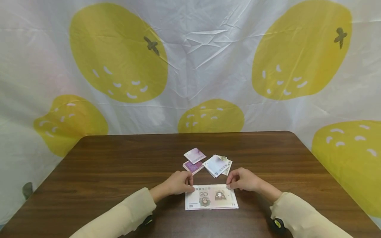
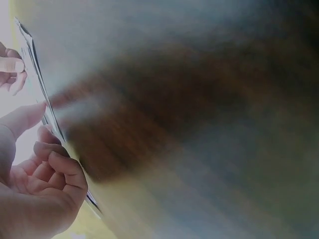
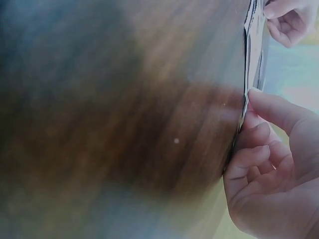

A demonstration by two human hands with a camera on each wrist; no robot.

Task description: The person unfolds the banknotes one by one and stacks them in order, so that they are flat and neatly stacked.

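A thin stack of banknote-like paper bills [image 1: 212, 200], the top one marked 20, lies spread flat near the front of the table. At its far left corner, my left hand [image 1: 178, 182] pinches the paper between thumb and fingers. My right hand [image 1: 244, 180] pinches the far right corner likewise. From the left wrist view, the bills' edge [image 2: 36, 64] looks layered, with the left thumb [image 2: 30, 117] against it. The right wrist view also shows several layers at the edge [image 3: 253, 50], beside the right thumb [image 3: 276, 107].
Beyond the hands lie folded bills: a pale purple one [image 1: 194, 155] overlapping a darker purple one [image 1: 194, 167], and whitish ones [image 1: 215, 166] to their right. The brown wooden table [image 1: 119, 158] ends at a lemon-print curtain [image 1: 208, 66].
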